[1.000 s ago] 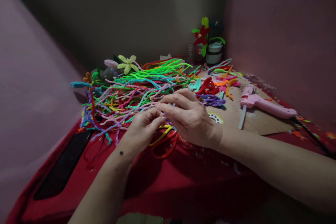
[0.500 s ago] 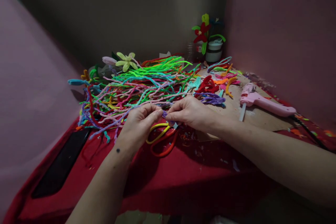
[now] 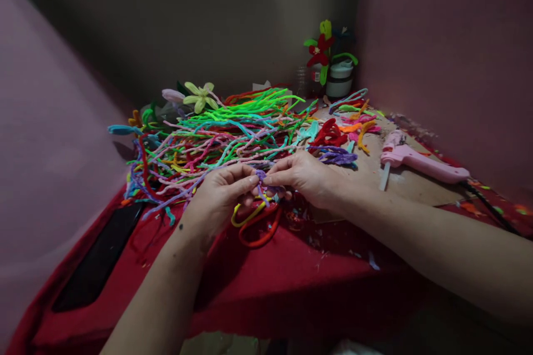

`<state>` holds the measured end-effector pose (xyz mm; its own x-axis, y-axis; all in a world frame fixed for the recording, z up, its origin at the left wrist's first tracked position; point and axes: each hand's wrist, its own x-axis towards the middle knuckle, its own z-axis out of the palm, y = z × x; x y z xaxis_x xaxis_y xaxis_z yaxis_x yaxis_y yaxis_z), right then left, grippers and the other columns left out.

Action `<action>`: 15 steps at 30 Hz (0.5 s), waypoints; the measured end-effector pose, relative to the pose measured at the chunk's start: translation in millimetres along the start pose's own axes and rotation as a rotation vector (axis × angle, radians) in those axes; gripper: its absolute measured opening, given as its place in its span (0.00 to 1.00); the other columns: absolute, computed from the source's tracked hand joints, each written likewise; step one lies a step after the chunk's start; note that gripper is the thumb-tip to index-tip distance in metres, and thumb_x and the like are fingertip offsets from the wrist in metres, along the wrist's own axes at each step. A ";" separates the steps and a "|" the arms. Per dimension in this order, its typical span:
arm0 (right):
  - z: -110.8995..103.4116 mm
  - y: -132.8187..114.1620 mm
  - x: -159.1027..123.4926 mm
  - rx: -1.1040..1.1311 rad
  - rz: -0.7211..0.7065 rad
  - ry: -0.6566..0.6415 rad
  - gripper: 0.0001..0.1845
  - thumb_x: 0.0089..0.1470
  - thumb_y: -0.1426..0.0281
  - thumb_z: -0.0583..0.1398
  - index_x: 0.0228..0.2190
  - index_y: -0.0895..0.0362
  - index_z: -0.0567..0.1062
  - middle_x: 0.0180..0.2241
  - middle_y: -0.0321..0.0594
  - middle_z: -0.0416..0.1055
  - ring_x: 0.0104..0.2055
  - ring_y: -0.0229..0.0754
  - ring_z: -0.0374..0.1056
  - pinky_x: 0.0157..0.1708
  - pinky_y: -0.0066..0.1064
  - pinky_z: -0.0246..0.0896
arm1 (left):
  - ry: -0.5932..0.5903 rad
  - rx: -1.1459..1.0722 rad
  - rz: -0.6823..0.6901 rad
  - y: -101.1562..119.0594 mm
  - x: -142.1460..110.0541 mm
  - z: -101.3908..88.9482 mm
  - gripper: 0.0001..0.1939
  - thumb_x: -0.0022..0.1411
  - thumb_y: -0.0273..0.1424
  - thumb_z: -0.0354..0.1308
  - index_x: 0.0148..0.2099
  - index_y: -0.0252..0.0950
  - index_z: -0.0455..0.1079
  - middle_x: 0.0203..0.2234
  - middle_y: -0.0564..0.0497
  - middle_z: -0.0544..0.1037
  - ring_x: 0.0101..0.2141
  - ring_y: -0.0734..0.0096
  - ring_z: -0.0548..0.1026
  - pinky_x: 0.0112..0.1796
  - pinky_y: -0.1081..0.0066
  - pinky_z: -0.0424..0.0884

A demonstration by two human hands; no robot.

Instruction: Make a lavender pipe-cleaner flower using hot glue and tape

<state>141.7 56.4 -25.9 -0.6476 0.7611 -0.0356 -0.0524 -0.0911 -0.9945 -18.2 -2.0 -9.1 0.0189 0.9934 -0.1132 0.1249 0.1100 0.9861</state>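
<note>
Between my two hands is a small bent purple pipe cleaner, pinched from both sides. My left hand grips its left side between thumb and forefinger. From the right, my right hand pinches the same piece, its thumb and fingertips close to those of the left. A purple end hangs down below the fingers, and part of the piece is hidden behind them. Just under the hands lie loops in yellow and red; what they belong to is partly covered. Purple folded pipe cleaners rest beyond my right hand.
A heap of coloured pipe cleaners spreads behind my hands. At right, a pink glue gun lies on cardboard, its cord trailing right. A black flat object lies at left on the red cloth. Pipe-cleaner flowers stand at the back.
The purple piece has turned in my fingers, and more of it shows, with an end now hanging below. My left hand has shifted slightly; both hands keep their pinch.
</note>
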 end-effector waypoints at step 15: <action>0.8 -0.4 -1.5 0.061 0.026 0.021 0.05 0.42 0.78 0.61 0.18 0.62 0.72 0.12 0.30 0.61 0.13 0.29 0.53 0.15 0.24 0.47 | 0.111 0.022 0.070 -4.0 0.5 4.8 0.08 0.50 0.31 0.64 0.30 0.33 0.69 0.17 0.56 0.70 0.17 0.80 0.66 0.18 0.79 0.63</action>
<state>142.1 54.7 -25.4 -0.6330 0.7715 -0.0642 -0.0826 -0.1497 -0.9853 -14.0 -2.1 -13.8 -0.0814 0.9963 -0.0288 0.1490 0.0407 0.9880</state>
